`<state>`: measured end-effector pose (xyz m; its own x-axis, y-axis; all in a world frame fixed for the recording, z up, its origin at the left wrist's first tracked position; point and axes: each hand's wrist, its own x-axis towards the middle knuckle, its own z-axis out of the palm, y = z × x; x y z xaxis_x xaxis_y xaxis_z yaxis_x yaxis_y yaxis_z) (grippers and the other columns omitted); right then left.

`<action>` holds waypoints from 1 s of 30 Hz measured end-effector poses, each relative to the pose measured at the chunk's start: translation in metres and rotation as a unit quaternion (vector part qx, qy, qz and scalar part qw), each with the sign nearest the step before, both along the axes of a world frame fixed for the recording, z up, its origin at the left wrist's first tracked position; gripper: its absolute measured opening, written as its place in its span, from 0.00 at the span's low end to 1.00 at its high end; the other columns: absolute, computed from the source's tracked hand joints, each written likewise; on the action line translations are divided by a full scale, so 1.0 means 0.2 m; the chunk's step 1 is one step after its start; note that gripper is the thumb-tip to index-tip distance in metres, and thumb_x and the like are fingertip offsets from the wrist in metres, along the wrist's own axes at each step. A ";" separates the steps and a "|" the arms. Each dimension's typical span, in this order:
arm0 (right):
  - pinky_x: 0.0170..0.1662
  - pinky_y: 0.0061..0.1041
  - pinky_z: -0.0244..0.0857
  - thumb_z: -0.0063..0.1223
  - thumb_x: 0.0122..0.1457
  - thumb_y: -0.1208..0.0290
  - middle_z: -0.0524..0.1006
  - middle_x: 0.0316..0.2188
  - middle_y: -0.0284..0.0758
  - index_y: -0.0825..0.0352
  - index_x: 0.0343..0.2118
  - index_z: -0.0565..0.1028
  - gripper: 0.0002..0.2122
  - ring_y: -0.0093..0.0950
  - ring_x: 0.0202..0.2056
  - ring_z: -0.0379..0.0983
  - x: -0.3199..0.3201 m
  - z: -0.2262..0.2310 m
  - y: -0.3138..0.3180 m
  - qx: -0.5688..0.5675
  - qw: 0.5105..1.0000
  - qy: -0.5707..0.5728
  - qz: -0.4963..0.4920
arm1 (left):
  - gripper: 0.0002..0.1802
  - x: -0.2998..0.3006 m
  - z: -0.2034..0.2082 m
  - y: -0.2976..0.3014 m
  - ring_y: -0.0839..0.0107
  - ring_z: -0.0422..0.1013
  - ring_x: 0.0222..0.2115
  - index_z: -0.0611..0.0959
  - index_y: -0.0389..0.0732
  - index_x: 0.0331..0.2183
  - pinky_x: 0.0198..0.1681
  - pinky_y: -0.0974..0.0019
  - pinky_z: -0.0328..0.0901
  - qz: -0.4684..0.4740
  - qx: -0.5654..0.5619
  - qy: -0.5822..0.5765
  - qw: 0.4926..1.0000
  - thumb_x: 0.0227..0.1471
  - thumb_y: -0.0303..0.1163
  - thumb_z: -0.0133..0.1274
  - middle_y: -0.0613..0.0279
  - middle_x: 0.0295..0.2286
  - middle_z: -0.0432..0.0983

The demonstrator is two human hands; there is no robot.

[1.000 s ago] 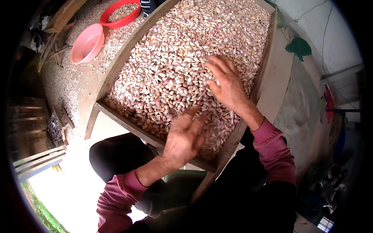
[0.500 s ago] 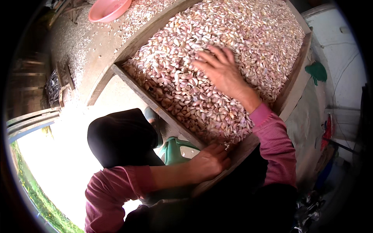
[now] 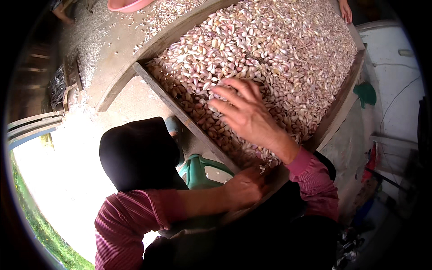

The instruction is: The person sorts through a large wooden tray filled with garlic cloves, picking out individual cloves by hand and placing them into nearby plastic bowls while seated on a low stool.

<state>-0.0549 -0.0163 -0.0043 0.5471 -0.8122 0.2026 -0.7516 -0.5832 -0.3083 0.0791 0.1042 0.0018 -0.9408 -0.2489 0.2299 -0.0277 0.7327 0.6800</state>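
Observation:
A large wooden tray (image 3: 177,112) with raised sides holds a deep layer of pinkish-white garlic cloves (image 3: 279,49). My right hand (image 3: 245,110) lies flat on the cloves near the tray's near corner, fingers spread and holding nothing. My left hand (image 3: 245,186) is closed at the tray's near edge, just below the rim; what it holds is hidden. Both forearms wear pink striped sleeves.
A green plastic stool (image 3: 200,168) stands under the tray's near corner. A pink basin (image 3: 128,4) sits at the top edge on husk-strewn ground. Another person's hand (image 3: 345,10) touches the tray's far corner. A red object (image 3: 370,159) lies at the right.
My left hand has left the cloves and dropped below the tray's near rim. My right hand stays spread on the cloves. The view has tilted downward.

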 end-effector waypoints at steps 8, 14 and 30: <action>0.61 0.40 0.55 0.62 0.53 0.73 0.76 0.42 0.29 0.61 0.29 0.79 0.02 0.29 0.52 0.67 -0.29 0.03 0.11 0.052 0.997 0.028 -0.058 | 0.09 0.02 0.01 0.02 0.60 0.73 0.35 0.81 0.42 0.30 0.45 0.58 0.65 -0.006 0.007 -0.028 1.000 0.41 0.30 0.53 0.58 0.28 0.77; 0.61 0.44 0.56 0.57 0.54 0.79 0.73 0.49 0.35 0.62 0.38 0.79 0.09 0.35 0.55 0.64 -0.23 0.02 0.01 -0.053 0.991 0.035 -0.115 | 0.10 0.00 -0.02 0.03 0.59 0.73 0.37 0.81 0.42 0.30 0.45 0.56 0.64 -0.045 0.019 -0.041 0.998 0.42 0.32 0.54 0.58 0.28 0.76; 0.62 0.45 0.49 0.55 0.61 0.68 0.70 0.56 0.33 0.55 0.47 0.76 0.11 0.34 0.59 0.61 -0.57 -0.21 -0.52 -0.110 0.950 0.087 -0.280 | 0.09 0.00 -0.07 0.06 0.59 0.72 0.36 0.79 0.40 0.27 0.49 0.55 0.65 -0.040 -0.024 -0.065 0.997 0.39 0.32 0.53 0.57 0.29 0.75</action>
<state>-0.1688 -0.1212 -0.0472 0.0816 -0.9345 0.3463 -0.9914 -0.1117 -0.0678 0.0790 0.1155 -0.0114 -0.9797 -0.1641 0.1152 -0.0534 0.7675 0.6389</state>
